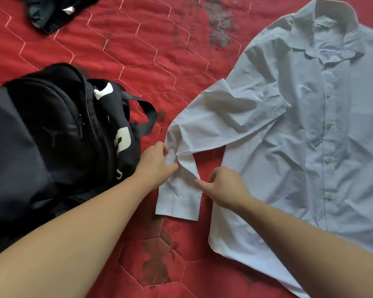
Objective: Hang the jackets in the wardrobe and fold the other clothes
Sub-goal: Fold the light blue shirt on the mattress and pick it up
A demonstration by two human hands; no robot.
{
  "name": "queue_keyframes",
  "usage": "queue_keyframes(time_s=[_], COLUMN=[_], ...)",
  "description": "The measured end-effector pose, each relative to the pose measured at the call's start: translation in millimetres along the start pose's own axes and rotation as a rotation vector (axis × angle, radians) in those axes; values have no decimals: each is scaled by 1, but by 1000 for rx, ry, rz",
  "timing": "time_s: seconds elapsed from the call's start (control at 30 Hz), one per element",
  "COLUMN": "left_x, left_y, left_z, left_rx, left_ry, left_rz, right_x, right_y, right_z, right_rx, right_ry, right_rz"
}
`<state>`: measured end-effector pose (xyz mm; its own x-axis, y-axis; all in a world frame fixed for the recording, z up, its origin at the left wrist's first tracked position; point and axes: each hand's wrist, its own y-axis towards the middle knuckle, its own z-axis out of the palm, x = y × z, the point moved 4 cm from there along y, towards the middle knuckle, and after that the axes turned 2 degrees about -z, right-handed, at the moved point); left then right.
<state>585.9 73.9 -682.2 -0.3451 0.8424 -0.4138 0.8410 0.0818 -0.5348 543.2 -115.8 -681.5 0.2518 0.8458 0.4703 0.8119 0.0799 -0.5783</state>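
On the red quilt [138, 50], left hand [154, 161] and right hand [223, 186] each pinch the shirt [310, 136] sleeve [181, 190].

- A home bedroom: a red quilted bedspread [151, 61] with hexagon stitching fills the frame.
- Personal items lie on it: black backpack [73, 125] at left, pale shirt [310, 136] at right.

- Shirt [310, 130]: right side and hem cut by frame edge.
- Dark garment [52, 11] top left: cropped, type unclear.
- Backpack [69, 125]: white lettering partly hidden in folds, unreadable.
- Right hand [224, 186]: fingers curl under, tips unseen.
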Motion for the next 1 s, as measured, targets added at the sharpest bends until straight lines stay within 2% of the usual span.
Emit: queue_keyframes(time_s=[0.07, 0.17, 0.23, 0.3, 0.33, 0.4, 0.47, 0.6, 0.67, 0.77, 0.83, 0.87, 0.93, 1.0], left_x=[4, 8, 4, 0, -1, -6, -12, -6, -1, -13, -33, -46, -71, -84], left_y=[-3, -10, -15, -23, -27, -36, -44, -48, -46, -45, -53, -62, -88, -119], left_z=[6, 10, 15, 17, 18, 22, 31, 56, 59, 57, 60, 63, 74, 90], left_rx=[30, 123, 169, 91, 9, -120, -112, 18, 26, -29, -84, -105, -144, -114], left_ry=[-31, 66, 119, 62, 24, 18, 85, 537, 622, 552, 492, 469, 364, 295], left_rz=[-22, -1, 38, 32, 35, 102, 192, 260, 206, 80, 107, 189, 472, 711], right_x=[8, 19, 26, 34, 35, 32, 28, 20, 8, -25, -57, -73, -98, -112], right_y=[5, 6, -2, -21, -29, -40, -45, -48, -46, -56, -70, -79, -98, -114], right_z=[14, 32, 53, 79, 88, 96, 95, 73, 50, 7, -10, -12, -9, 0], right_rx=[35, 79, 294, 567, 652, 717, 716, 685, 485, 81, 24, 54, 131, 159], right_ry=[104, 129, 231, 313, 319, 297, 302, 273, 204, -65, -230, -308, -470, -631], right_rz=[89, 121, 84, 36, 24, 13, -7, -38, -126, -319, -373, -402, -469, -513])
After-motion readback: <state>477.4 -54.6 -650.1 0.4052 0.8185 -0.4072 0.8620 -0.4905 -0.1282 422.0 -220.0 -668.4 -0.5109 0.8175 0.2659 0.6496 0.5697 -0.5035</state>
